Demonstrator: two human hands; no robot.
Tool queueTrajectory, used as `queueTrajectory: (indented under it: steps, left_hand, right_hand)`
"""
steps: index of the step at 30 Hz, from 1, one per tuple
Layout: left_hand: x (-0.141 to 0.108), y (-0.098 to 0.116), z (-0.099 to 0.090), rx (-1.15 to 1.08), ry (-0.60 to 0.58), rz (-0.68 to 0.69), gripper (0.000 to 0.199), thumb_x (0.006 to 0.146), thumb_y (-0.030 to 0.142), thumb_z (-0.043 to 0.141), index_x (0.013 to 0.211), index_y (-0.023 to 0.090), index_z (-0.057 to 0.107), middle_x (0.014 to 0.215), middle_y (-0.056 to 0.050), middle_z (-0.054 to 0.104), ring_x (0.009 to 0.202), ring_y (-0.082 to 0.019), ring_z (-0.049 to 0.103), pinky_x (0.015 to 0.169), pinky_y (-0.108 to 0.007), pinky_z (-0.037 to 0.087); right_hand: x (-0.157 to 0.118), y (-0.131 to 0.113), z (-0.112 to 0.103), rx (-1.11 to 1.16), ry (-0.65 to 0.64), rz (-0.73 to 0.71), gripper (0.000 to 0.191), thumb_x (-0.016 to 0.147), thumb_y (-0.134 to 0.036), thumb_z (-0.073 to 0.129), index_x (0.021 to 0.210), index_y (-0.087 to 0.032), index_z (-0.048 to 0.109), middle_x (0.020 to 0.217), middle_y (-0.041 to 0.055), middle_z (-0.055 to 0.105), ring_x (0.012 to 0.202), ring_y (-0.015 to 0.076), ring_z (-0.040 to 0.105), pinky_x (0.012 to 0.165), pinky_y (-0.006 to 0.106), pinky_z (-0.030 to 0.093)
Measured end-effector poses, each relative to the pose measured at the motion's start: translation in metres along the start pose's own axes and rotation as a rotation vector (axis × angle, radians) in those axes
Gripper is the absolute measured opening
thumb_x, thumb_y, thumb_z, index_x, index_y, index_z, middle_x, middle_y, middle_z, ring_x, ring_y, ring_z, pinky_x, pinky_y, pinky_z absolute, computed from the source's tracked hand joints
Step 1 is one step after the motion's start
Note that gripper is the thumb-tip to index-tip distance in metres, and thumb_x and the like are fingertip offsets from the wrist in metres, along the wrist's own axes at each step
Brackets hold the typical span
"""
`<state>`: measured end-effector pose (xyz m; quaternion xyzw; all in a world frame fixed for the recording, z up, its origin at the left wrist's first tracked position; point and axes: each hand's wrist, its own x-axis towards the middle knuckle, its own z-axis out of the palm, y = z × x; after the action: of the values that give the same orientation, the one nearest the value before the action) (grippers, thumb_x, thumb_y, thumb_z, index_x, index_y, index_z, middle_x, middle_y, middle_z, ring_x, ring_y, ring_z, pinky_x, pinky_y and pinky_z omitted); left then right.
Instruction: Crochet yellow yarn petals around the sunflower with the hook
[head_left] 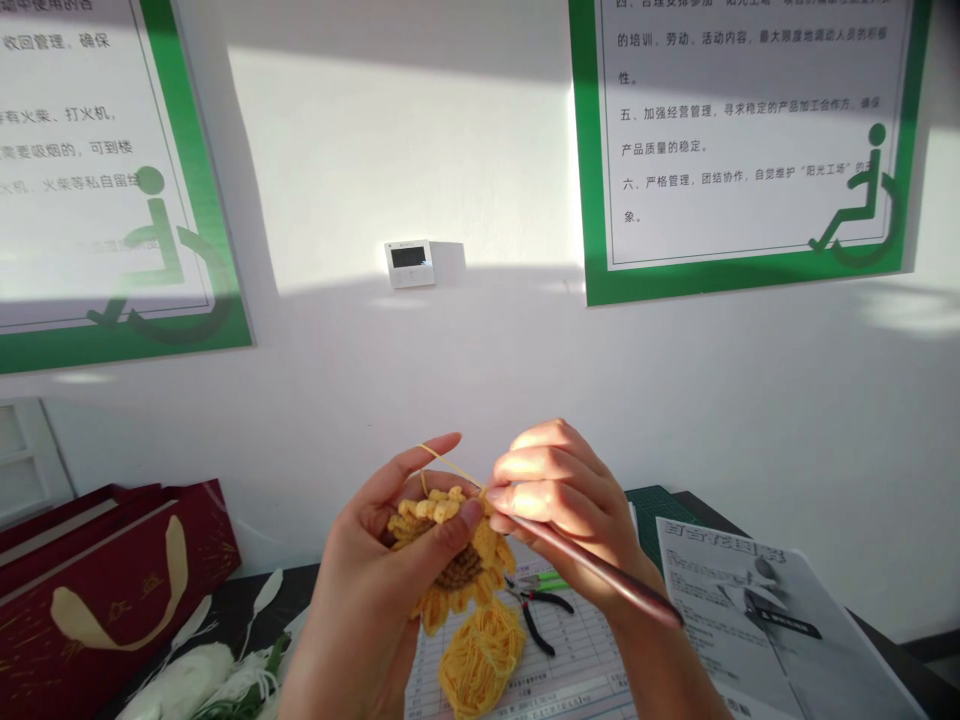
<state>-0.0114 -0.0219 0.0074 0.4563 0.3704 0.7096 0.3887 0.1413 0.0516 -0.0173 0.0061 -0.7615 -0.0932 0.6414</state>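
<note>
My left hand (405, 540) grips a crocheted sunflower (457, 570) with yellow petals and a brown middle, its thumb pressed on the front. A strand of yellow yarn (450, 463) runs over the raised left index finger to the flower's upper edge. In my right hand (559, 490) is a crochet hook (600, 572) with a thick brown handle, slanting down to the right. The hook's tip is at the petals, mostly hidden by my fingertips. Below the flower a ball of yellow yarn (481, 660) lies on printed sheets.
Black-handled pliers (544, 610) and a green-handled tool (546, 580) lie behind the yarn ball. A printed page (742, 620) and a green cutting mat (664, 505) are to the right. At left stand a dark red gift bag (127, 590) and white yarn (184, 685). The wall rises behind.
</note>
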Motion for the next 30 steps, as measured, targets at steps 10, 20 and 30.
queueTrajectory:
  steps: [10,20,30]
  left_hand:
    - [0.003,-0.006,0.005,-0.09,0.053,-0.018,0.055,0.058,0.018,0.097,0.11,0.019,0.081,0.078,-0.001,0.076,0.065,-0.015,0.071,0.062,-0.023,0.06]
    - [0.004,-0.009,0.002,0.105,0.091,0.173,0.027,0.061,0.019,0.094,0.086,0.02,0.085,0.082,-0.004,0.079,0.064,-0.015,0.068,0.055,-0.019,0.056]
    - [0.002,-0.006,0.002,0.035,0.076,0.095,0.029,0.059,0.018,0.097,0.086,0.019,0.086,0.08,-0.004,0.078,0.066,-0.017,0.07,0.059,-0.022,0.058]
  right_hand:
    - [-0.014,0.012,0.03,-0.291,0.266,-0.233,0.016,0.094,-0.002,0.059,0.102,-0.016,0.064,0.108,0.0107,0.071,0.099,0.0217,0.062,0.081,0.041,0.056]
    - [-0.004,-0.009,0.013,0.078,0.34,0.483,0.016,0.104,-0.023,0.049,0.091,-0.022,0.058,0.077,-0.0001,0.061,0.067,0.0147,0.056,0.065,0.031,0.046]
    - [-0.005,0.007,0.027,0.627,0.22,0.574,0.015,0.098,-0.033,0.066,0.09,-0.023,0.057,0.084,0.0,0.063,0.076,0.0152,0.059,0.068,0.031,0.047]
